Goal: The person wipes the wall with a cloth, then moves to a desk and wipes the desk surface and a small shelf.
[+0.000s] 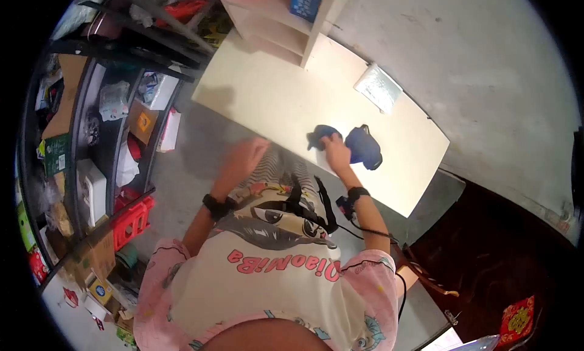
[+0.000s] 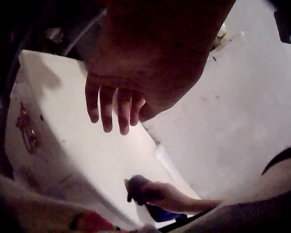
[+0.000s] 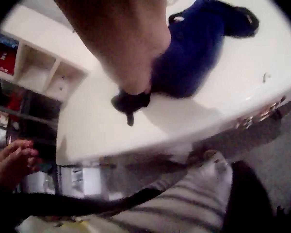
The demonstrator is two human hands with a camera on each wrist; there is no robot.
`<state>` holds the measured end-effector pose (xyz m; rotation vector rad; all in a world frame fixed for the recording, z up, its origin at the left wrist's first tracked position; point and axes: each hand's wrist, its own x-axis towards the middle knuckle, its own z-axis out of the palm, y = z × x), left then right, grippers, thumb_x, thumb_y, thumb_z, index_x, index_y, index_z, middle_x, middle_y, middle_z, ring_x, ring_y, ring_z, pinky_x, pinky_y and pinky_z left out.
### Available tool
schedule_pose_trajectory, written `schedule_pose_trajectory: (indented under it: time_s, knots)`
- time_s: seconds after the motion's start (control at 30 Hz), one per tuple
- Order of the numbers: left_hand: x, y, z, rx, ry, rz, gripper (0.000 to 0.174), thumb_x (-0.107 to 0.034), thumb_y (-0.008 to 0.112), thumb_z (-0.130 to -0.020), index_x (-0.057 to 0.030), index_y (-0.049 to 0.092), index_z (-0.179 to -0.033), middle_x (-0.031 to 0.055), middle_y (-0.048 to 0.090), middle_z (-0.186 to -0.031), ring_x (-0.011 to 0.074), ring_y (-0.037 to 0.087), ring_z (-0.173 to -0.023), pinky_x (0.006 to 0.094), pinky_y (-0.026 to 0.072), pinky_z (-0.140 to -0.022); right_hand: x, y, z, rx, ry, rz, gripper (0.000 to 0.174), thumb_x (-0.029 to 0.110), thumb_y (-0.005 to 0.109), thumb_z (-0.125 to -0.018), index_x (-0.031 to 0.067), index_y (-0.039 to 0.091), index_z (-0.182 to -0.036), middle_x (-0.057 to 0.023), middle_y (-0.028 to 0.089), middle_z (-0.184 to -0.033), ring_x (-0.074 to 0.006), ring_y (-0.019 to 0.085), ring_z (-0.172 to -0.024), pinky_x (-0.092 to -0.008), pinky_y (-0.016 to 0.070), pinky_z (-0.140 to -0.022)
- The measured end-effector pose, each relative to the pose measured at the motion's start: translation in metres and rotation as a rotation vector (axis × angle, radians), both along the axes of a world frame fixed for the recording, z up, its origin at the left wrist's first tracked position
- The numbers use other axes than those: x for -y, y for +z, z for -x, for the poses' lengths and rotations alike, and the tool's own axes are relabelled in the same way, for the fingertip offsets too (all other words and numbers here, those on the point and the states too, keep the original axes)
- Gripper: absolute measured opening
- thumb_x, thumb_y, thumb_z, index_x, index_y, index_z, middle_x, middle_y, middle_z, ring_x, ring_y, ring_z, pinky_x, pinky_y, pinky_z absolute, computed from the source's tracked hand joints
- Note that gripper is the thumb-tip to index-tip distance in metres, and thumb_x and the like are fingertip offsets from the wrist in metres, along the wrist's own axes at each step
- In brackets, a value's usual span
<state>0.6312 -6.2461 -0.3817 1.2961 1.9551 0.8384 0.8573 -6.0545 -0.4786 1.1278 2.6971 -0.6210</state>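
Observation:
My right hand [image 1: 336, 154] grips a small dark blue item [image 1: 320, 136] on the white table [image 1: 267, 101]; in the right wrist view, the hand [image 3: 136, 58] covers part of this dark item [image 3: 131, 103], and its fingertips are hidden. Right beside it lies a larger dark blue bundle [image 1: 363, 147], soft-looking, with a black end [image 3: 245, 22] in the right wrist view. My left hand [image 1: 246, 157] hangs off the table's near edge holding nothing, and in the left wrist view that hand [image 2: 145, 73] has its fingers loosely extended, slightly apart.
A flat, clear-wrapped packet [image 1: 378, 88] lies by the wall at the table's back edge. A white shelf unit [image 1: 274, 22] stands at the table's far left end. Dark shelving [image 1: 109, 138] with boxes and bags is to the left, with a red plastic basket [image 1: 132, 222] low down.

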Motion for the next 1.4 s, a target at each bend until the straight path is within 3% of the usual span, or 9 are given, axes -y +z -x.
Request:
schedule_pose_trajectory:
  time_s: [0.07, 0.17, 0.3, 0.47, 0.67, 0.8, 0.83, 1.17, 1.4]
  knots:
    - [-0.003, 0.006, -0.02, 0.05, -0.051, 0.016, 0.02, -0.015, 0.048, -0.091, -0.0015, 0.053, -0.105, 0.0138, 0.06, -0.098, 0.0272, 0.059, -0.087, 0.0337, 0.0461, -0.073, -0.029, -0.005, -0.027, 0.035, -0.071, -0.023, 0.023, 0.011, 0.055, -0.077, 0.0175, 0.058, -0.099, -0.0105, 0.053, -0.095, -0.0316, 0.056, -0.09, -0.0424, 0.0489, -0.069]
    - [0.006, 0.008, -0.037, 0.098, -0.134, 0.156, 0.019, -0.015, 0.049, -0.09, -0.0022, 0.053, -0.104, 0.0139, 0.059, -0.098, 0.0282, 0.058, -0.088, 0.0351, 0.046, -0.076, -0.084, -0.01, -0.106, 0.17, -0.599, -0.123, 0.024, 0.013, 0.053, -0.08, 0.0207, 0.058, -0.102, -0.0117, 0.05, -0.103, -0.0324, 0.054, -0.093, -0.0436, 0.0486, -0.075]
    - [0.019, 0.01, -0.035, 0.054, -0.071, 0.142, 0.023, -0.018, 0.048, -0.09, -0.0017, 0.054, -0.106, 0.0155, 0.058, -0.102, 0.0313, 0.055, -0.095, 0.0367, 0.0437, -0.082, -0.091, -0.001, -0.196, 0.287, -0.708, -0.139, 0.029, 0.018, 0.059, -0.079, 0.0202, 0.055, -0.107, -0.0118, 0.044, -0.113, -0.0374, 0.047, -0.104, -0.0478, 0.0453, -0.081]
    - [0.032, -0.006, -0.025, 0.087, 0.195, 0.226, 0.027, -0.02, 0.048, -0.089, -0.0018, 0.055, -0.107, 0.0163, 0.057, -0.103, 0.0322, 0.053, -0.098, 0.0375, 0.0417, -0.085, -0.092, -0.014, -0.256, 0.408, -1.037, -0.019, 0.072, 0.058, 0.056, -0.075, 0.0281, 0.031, -0.136, -0.0178, 0.022, -0.141, -0.0432, 0.024, -0.126, -0.063, 0.0248, -0.092]
    - [0.049, -0.033, -0.02, -0.096, 0.147, 0.284, 0.021, -0.017, 0.048, -0.09, -0.0038, 0.055, -0.104, 0.0098, 0.062, -0.098, 0.0215, 0.06, -0.09, 0.0317, 0.0455, -0.079, -0.116, -0.042, -0.255, 0.336, -1.203, -0.058, 0.048, 0.044, 0.052, -0.084, 0.0205, 0.04, -0.125, -0.017, 0.039, -0.123, -0.0412, 0.042, -0.112, -0.0627, 0.0361, -0.082]
    - [0.037, -0.021, -0.028, 0.065, 0.176, 0.279, 0.019, -0.016, 0.049, -0.089, -0.0035, 0.056, -0.102, 0.0098, 0.063, -0.096, 0.0212, 0.06, -0.087, 0.0314, 0.0457, -0.076, -0.115, -0.05, -0.159, 0.08, -0.941, -0.309, 0.033, 0.026, 0.056, -0.082, 0.0069, 0.047, -0.108, -0.0246, 0.049, -0.098, -0.04, 0.057, -0.087, -0.0447, 0.0496, -0.072]
    - [0.035, -0.019, -0.028, 0.053, 0.189, 0.296, 0.019, -0.016, 0.049, -0.089, -0.0038, 0.056, -0.102, 0.0099, 0.063, -0.095, 0.0213, 0.06, -0.086, 0.0315, 0.0458, -0.075, -0.119, -0.089, -0.146, 0.22, -0.563, -0.425, 0.03, 0.023, 0.055, -0.082, 0.0068, 0.047, -0.106, -0.0249, 0.049, -0.098, -0.0387, 0.056, -0.086, -0.045, 0.0487, -0.072]
    - [0.042, -0.039, -0.012, -0.008, 0.177, 0.302, 0.02, -0.018, 0.05, -0.089, -0.0037, 0.056, -0.102, 0.0116, 0.061, -0.096, 0.0265, 0.059, -0.089, 0.0345, 0.0457, -0.076, -0.029, -0.02, 0.145, -0.347, -0.193, -0.011, 0.034, 0.015, 0.061, -0.076, 0.0098, 0.052, -0.108, -0.0172, 0.045, -0.104, -0.0363, 0.053, -0.087, -0.0432, 0.0477, -0.07]
    - [-0.018, -0.048, 0.055, -0.413, -0.35, -0.147, 0.017, -0.013, 0.047, -0.088, -0.0056, 0.051, -0.103, 0.0141, 0.052, -0.107, 0.0325, 0.048, -0.103, 0.0396, 0.0404, -0.086, -0.076, -0.022, 0.186, -0.402, -0.184, 0.049, 0.026, 0.02, 0.065, -0.075, 0.0118, 0.059, -0.099, -0.0148, 0.051, -0.098, -0.0328, 0.057, -0.084, -0.0418, 0.0492, -0.07]
